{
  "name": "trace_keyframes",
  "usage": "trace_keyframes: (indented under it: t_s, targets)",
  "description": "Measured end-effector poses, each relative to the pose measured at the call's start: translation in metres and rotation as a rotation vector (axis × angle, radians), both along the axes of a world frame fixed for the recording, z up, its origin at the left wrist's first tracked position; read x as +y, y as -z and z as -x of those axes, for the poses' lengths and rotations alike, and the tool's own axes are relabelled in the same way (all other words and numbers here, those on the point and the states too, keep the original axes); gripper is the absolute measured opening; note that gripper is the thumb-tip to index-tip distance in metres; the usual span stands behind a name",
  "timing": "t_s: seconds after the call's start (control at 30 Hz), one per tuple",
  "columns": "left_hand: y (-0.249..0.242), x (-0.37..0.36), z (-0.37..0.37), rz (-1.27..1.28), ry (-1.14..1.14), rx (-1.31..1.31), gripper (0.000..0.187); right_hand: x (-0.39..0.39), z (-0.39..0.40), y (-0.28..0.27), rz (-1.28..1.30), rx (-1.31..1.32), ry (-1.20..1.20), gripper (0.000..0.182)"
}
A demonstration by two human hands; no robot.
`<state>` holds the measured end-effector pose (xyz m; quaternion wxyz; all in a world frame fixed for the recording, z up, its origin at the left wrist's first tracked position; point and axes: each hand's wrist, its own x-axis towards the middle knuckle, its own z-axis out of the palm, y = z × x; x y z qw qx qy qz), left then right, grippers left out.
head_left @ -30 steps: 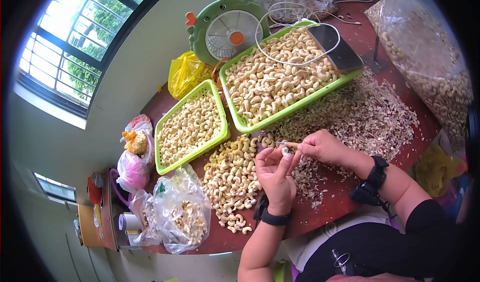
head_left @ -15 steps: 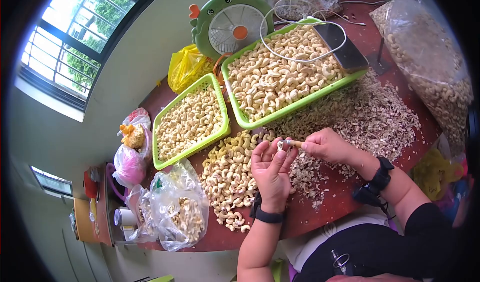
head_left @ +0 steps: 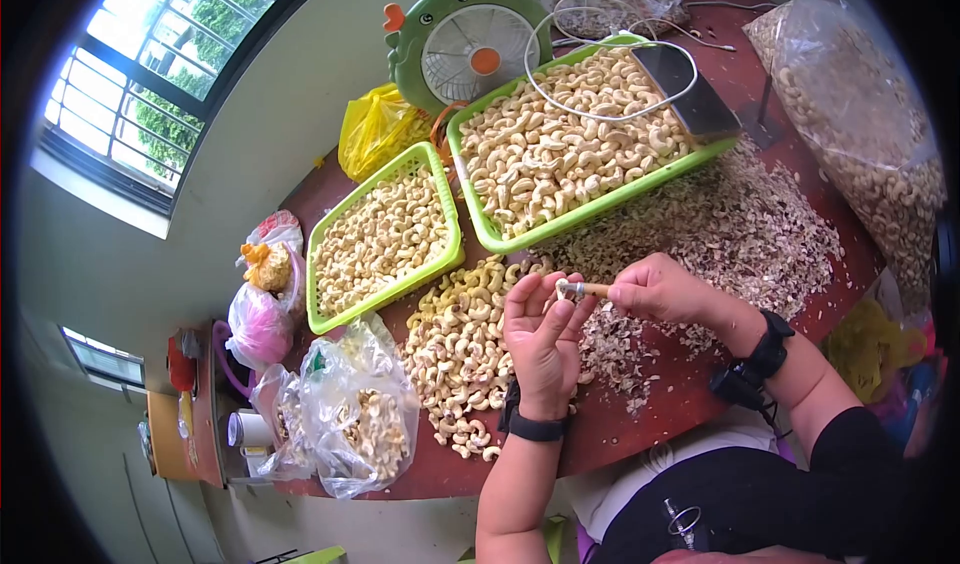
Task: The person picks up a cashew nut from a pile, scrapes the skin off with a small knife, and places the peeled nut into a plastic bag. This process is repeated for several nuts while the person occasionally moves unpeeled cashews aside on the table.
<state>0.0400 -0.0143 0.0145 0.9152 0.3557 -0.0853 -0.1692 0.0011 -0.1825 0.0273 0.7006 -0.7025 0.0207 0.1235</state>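
two bare hands close together above a red table point(head_left: 620, 439). left hand point(head_left: 542, 354): palm turned up, fingers partly curled, thumb and fingertips pinched on one small pale cashew point(head_left: 562, 290), partly hidden by the fingers. right hand point(head_left: 655, 289): curled firmly around the wooden handle of a slim knife point(head_left: 594, 290), metal end directed at the nut; cannot tell whether touching or just short of contact.

position of the nut: raised over the table, between a loose heap of cashews point(head_left: 460, 354) on the left and a wide spread of dry skin flakes point(head_left: 740, 224) on the right. beyond, at the far side, a large green basket point(head_left: 600, 211) and a smaller green basket point(head_left: 395, 295), both full of cashews.

handling, as a judgement: very light, firm yet brittle, likely to snap at the bend or split into halves under a hard squeeze. probably dry and not very slippery, but curved and small enough to roll in a loose pinch. best held gently by the outer curve, fingertips clear of the metal. for the knife, probably light and stiff: best gripped on the wood, well behind the blade.
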Motion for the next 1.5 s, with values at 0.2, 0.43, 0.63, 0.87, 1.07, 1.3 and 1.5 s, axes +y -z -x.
trace_keyframes:
  t_s: [0.2, 0.43, 0.63, 0.87, 1.07, 1.3, 1.5]
  targets:
    - [-0.004, 0.001, 0.0, 0.05, 0.033, -0.039, 0.039, 0.004, 0.003, -0.006, -0.015, -0.017, -0.088, 0.034]
    - [-0.005, 0.0, 0.004, -0.03, 0.007, -0.096, 0.038, -0.003, -0.003, 0.004, -0.037, 0.0, -0.072, 0.033]
    - [-0.008, -0.007, 0.01, -0.1, -0.109, -0.118, 0.037, -0.001, -0.005, 0.008, -0.011, -0.032, -0.009, 0.036]
    - [-0.005, -0.01, 0.012, -0.148, -0.167, -0.104, 0.039, 0.0, -0.004, 0.014, 0.128, -0.105, 0.023, 0.035]
    - [-0.003, -0.013, 0.012, -0.177, -0.208, -0.053, 0.038, 0.001, -0.004, 0.016, 0.315, -0.221, 0.037, 0.04]
    - [0.006, -0.012, 0.006, -0.088, -0.143, -0.018, 0.04, 0.0, -0.005, 0.018, 0.174, -0.088, 0.047, 0.038]
    - [0.001, -0.004, -0.002, -0.073, -0.068, -0.042, 0.038, 0.002, -0.005, 0.016, 0.172, -0.098, -0.014, 0.036]
